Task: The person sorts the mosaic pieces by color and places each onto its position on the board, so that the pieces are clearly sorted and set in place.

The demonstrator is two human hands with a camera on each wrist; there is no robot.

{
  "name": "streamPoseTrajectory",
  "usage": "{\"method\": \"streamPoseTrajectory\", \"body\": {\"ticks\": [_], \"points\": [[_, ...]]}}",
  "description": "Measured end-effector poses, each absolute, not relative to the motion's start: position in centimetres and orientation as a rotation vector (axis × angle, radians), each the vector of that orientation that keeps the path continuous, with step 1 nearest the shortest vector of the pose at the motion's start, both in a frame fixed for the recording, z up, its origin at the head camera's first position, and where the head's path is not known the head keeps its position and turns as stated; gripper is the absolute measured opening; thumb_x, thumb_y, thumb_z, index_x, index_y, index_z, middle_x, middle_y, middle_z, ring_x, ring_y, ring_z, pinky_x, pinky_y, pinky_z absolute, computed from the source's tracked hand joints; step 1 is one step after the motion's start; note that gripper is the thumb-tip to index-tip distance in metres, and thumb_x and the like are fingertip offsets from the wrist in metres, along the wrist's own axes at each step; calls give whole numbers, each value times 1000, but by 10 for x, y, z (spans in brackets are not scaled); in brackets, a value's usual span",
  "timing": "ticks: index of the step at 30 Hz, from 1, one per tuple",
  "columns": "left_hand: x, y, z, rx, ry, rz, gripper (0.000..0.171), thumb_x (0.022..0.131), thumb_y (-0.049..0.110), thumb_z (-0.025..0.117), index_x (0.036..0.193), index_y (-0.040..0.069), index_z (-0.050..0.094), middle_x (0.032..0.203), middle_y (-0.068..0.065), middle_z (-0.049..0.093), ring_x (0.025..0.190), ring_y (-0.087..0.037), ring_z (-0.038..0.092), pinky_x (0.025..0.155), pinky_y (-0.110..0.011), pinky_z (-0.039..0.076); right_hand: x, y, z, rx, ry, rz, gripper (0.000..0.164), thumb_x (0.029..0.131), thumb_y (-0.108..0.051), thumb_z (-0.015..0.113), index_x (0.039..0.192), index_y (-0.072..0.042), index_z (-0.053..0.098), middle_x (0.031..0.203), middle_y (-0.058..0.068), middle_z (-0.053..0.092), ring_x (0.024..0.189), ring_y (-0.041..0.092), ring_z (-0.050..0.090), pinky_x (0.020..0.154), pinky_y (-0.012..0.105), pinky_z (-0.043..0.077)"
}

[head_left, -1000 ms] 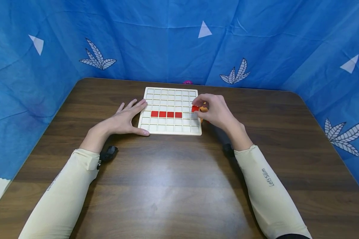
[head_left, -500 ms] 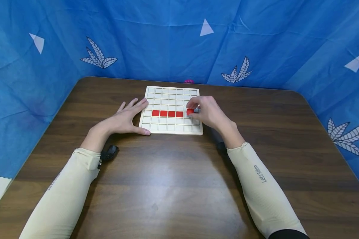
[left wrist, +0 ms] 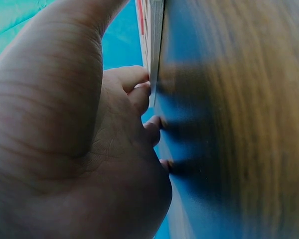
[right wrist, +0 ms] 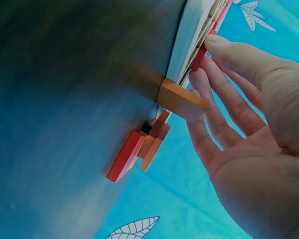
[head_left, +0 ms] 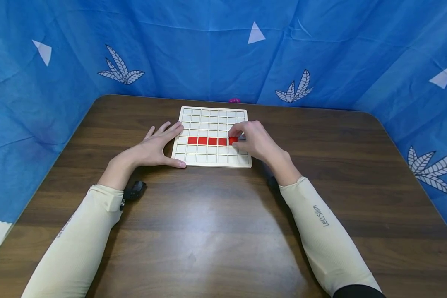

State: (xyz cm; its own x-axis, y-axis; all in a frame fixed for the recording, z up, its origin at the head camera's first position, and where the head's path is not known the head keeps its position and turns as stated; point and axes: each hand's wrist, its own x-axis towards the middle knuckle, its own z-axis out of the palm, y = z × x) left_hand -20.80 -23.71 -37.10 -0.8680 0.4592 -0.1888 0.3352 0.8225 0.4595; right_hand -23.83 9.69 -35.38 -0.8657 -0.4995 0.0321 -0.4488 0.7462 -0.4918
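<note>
A pale white grid board [head_left: 211, 159] lies near the far side of the table. Four-sided red tiles [head_left: 202, 141] sit side by side in one of its rows. My right hand [head_left: 260, 141] pinches another red tile [head_left: 232, 141] between thumb and fingers, over that same row at its right end. The right wrist view shows this tile [right wrist: 199, 58] tilted against the board's surface. My left hand [head_left: 151, 150] rests with spread fingers along the board's left side, thumb at the near left corner. In the left wrist view, fingertips touch the board's edge [left wrist: 156, 55].
Beside the board's right edge, in the right wrist view, stands an orange block [right wrist: 182, 99]. Several more red and orange pieces [right wrist: 125, 157] lie close by on the brown wooden table [head_left: 193, 215]. A blue printed cloth [head_left: 208, 49] hangs behind the table.
My right hand has carried the red tile leftward from the board's right edge and lowered it to the row of red tiles. The left hand has stayed in place.
</note>
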Motion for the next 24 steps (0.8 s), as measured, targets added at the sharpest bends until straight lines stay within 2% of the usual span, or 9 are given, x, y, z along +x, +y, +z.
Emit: {"method": "streamPoseTrajectory", "body": {"ticks": [10,14,24], "points": [[-206,-239,-371,623,2711,657,129,76,70,84,170,13,18,179,-6,8,165,-37,-4,127,-68,-8,-236,95,-354,-811,2843,-770,22,91,-11,83,113,-11,81,106,5,77,102,23,64,96,38,52],[-207,-238,-370,622,2712,653,127,77,67,86,170,12,19,179,-6,9,165,-37,-4,127,-67,-8,-234,96,-356,-823,2858,-767,19,90,-12,84,109,-11,82,104,5,77,101,23,63,95,37,52],[-207,-239,-371,619,2712,622,122,81,62,85,170,13,17,179,-6,8,165,-37,-4,128,-67,-7,-227,97,-353,-902,2867,-682,23,89,-13,86,112,-12,83,117,6,79,108,23,66,100,38,54]]}}
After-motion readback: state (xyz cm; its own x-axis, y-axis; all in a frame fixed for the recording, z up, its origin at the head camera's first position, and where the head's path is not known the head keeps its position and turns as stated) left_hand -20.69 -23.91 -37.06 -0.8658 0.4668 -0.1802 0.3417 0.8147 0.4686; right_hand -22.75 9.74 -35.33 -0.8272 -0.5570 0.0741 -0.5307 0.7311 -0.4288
